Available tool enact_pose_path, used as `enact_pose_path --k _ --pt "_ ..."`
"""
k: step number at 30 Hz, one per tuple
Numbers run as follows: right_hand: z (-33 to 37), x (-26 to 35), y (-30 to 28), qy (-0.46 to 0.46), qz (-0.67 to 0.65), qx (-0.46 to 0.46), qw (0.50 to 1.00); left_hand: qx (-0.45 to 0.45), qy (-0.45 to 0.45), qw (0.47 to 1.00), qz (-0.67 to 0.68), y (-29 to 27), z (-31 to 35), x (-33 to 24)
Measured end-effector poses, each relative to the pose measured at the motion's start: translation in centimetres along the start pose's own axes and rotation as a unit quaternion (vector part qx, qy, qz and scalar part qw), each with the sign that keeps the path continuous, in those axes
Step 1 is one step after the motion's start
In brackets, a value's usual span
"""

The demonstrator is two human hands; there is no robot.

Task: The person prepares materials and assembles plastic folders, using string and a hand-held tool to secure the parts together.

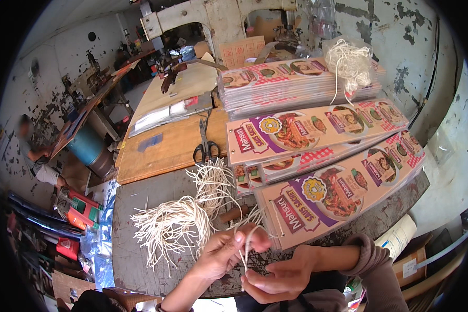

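The left hand (218, 256) and right hand (283, 275) both pinch a cord (247, 245) (off-white, slender, bent into a narrow loop) near the scuffed grey table (125, 244).

Right sleeve (384, 283), lower right of the frame: dull mauve-brown cloth, pushed up into a thick, bunched cuff (368, 254) encircling the forearm. Bottom edge, right of centre: garment front (322, 302), similar mauve-brown. Left hand (221, 255) and right hand (283, 280): bare.

Free passage: counter (145, 192) strip left of the white cords (174, 226); obstacles: scissors (205, 139) beyond them, printed panels (343, 192) rightward.
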State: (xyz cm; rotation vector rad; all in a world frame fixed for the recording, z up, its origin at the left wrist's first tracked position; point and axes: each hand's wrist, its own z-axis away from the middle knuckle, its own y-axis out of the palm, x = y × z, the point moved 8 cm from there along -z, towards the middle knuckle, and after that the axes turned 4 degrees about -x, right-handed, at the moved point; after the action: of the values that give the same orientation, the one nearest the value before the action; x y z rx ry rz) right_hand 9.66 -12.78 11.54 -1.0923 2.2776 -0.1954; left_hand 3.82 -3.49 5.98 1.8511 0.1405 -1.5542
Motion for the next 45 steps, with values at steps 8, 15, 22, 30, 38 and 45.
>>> enact_pose_path --k 8,15,22,30,38,45 --pt "2.5 -7.3 3.6 0.432 -0.301 0.003 0.850 -0.173 0.074 0.822 -0.537 -0.1 1.3 -3.6" --pt "4.5 -8.5 4.6 0.539 -0.373 0.028 0.755 -0.187 0.306 0.597 -0.717 2.8 1.9 -5.7" --pt "5.5 -8.9 5.0 0.599 -0.487 -0.046 0.634 -0.159 0.323 0.589 -0.724 3.0 1.7 -4.9" --pt "3.6 -7.8 4.1 0.472 -0.348 -0.003 0.810 -0.238 0.270 0.757 -0.545 0.6 1.8 -5.4" --pt "3.7 -8.0 4.9 0.486 -0.411 0.043 0.770 -0.252 0.277 0.871 -0.318 -1.2 1.4 -3.9" --pt "4.9 -9.1 5.1 0.557 -0.476 0.013 0.681 -0.268 0.296 0.825 -0.400 -1.3 1.6 -4.6"
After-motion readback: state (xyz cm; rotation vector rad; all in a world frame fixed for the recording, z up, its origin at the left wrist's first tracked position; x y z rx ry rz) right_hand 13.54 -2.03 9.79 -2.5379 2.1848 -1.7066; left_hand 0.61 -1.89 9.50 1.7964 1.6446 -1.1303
